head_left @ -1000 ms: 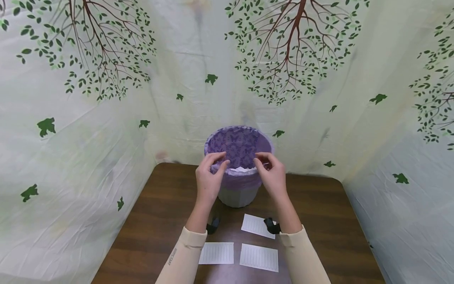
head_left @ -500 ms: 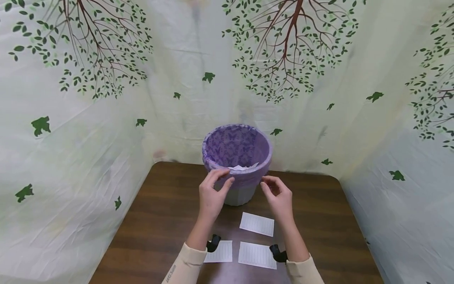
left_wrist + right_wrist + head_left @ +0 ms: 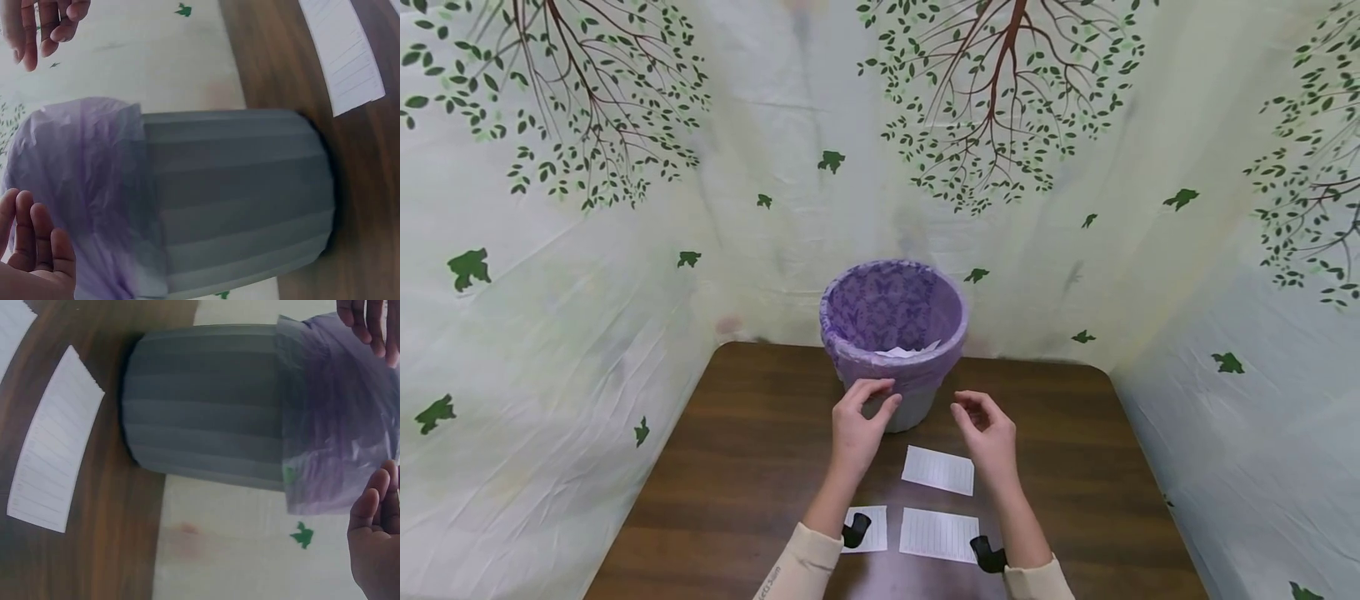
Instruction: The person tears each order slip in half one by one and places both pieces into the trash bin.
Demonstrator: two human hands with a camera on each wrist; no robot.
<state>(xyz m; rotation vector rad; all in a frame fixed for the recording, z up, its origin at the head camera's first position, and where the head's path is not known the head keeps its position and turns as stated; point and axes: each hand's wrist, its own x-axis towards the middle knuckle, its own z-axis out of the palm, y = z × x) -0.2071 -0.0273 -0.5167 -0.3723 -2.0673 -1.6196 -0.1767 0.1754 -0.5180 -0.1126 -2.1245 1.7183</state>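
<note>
A grey waste bin (image 3: 917, 408) stands upright at the back of the table, lined with a purple patterned bag (image 3: 891, 304) folded over its rim. Crumpled white paper (image 3: 904, 352) shows inside. My left hand (image 3: 856, 429) hovers before the bin's front, overlapping it in the head view, its fingers loosely bent and holding nothing. To the right of the bin, my right hand (image 3: 991, 437) is raised in much the same way, with nothing between thumb and fingers. Both wrist views show the liner's loose lower edge (image 3: 147, 250) hanging over the ribbed grey wall.
Three lined white paper sheets lie on the brown wooden table (image 3: 752, 433): one sheet (image 3: 938, 470) just before the bin, another sheet (image 3: 938, 535) nearer, and a third sheet (image 3: 874, 537) partly behind the left wrist strap. A leaf-printed cloth (image 3: 760, 275) hangs around the table.
Both hands have come away from the bin's rim, lowering and drawing back toward me. The bin's rim and the paper inside now show more fully. The head view has shifted slightly.
</note>
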